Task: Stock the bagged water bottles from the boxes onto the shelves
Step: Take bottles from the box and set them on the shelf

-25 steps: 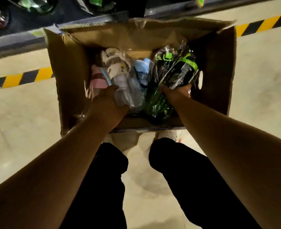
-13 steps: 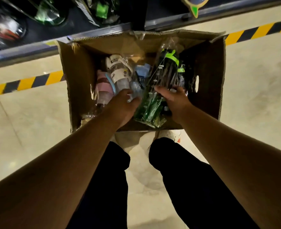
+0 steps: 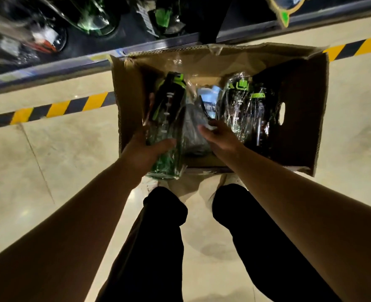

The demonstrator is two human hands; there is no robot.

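Light was dim and warm. The pale floor (image 3: 49, 160) showed soft glare, the shelf (image 3: 49, 69) was motion-blurred, and the frame edges bowed with wide-angle distortion.

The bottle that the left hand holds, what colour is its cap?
The cap of the bagged bottle is bright green; the head view shows it best.

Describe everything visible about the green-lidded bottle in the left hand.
The dark, green-tinted translucent bottle wears a bright green lid and white marks down its side, inside a crinkled clear plastic bag. The left hand grips its lower body, thumb across the front. It is held over the left side of the brown cardboard box, lid pointing toward the shelf.
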